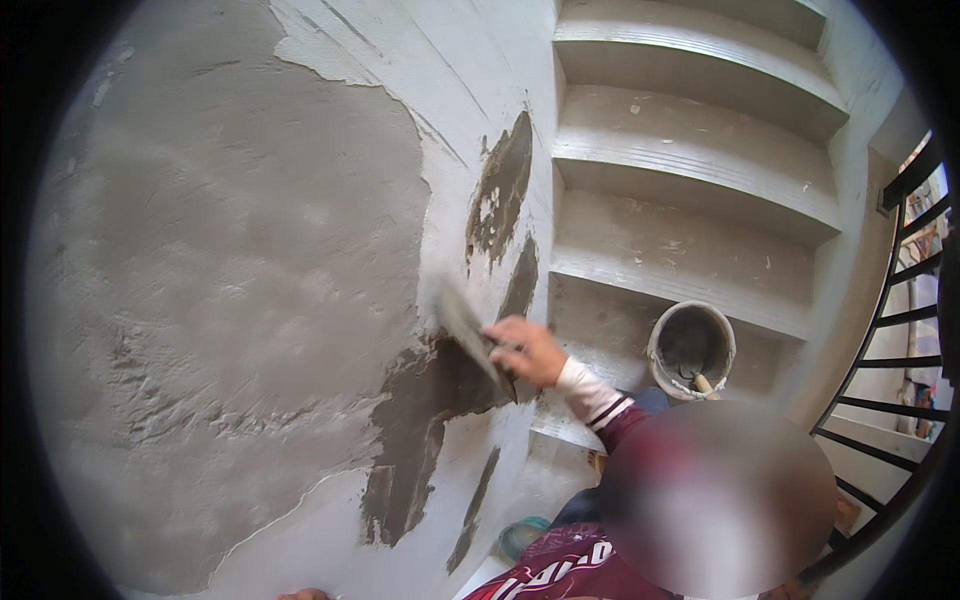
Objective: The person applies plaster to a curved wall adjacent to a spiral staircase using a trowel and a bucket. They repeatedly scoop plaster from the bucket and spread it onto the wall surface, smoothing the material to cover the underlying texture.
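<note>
My right hand (533, 350) is closed round a plastering trowel (468, 328), whose blade is smeared by motion. The blade is against or very close to the wall, beside a dark patch of wet mortar (410, 450). Left of it, grey plaster (260, 240) covers a broad stretch of wall with a ragged edge against the white surface. Two narrower mortar patches show farther up, near the stairs. Only a sliver of my left hand (305, 594) shows at the bottom edge, and its fingers cannot be made out.
A white bucket (655, 350) with grey residue stands on the stairs, a light-handled tool (704, 383) inside it. Grey steps (690, 125) climb away along the wall. Black railing (905, 362) runs down the right. A teal rounded object (522, 538) sits low, near my maroon shirt (560, 578).
</note>
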{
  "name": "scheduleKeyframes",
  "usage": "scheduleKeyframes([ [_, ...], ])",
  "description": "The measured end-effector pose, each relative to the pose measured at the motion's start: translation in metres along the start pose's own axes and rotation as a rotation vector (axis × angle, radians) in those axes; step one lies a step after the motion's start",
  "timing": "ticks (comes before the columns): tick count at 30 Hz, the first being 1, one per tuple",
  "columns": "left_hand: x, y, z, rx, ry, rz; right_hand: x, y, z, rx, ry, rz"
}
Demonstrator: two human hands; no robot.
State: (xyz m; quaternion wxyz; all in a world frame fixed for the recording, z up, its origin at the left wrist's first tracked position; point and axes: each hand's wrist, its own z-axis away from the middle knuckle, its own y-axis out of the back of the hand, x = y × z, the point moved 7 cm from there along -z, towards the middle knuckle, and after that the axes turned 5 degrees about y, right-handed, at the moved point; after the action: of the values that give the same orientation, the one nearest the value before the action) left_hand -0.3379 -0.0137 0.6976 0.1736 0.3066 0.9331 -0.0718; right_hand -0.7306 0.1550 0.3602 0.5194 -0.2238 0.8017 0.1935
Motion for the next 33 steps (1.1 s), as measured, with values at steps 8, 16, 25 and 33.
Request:
scheduleKeyframes([
  [8, -0.004, 0.001, 0.003, 0.037, 0.2, 0.112, 0.059, 0.101, -0.107, 0.394, -0.427, -0.176],
  [16, -0.008, -0.002, 0.006, 0.036, 0.137, 0.054, -0.007, 0.013, -0.051, 0.226, 0.026, 0.12],
  [25, -0.002, -0.005, 0.008, -0.054, 0.117, -0.016, 0.127, 0.2, -0.138, 0.443, -0.033, 0.156],
  [33, 0.023, -0.022, 0.004, -0.044, 0.052, 0.003, 0.173, 0.267, -0.237, 0.261, -0.125, 0.163],
])
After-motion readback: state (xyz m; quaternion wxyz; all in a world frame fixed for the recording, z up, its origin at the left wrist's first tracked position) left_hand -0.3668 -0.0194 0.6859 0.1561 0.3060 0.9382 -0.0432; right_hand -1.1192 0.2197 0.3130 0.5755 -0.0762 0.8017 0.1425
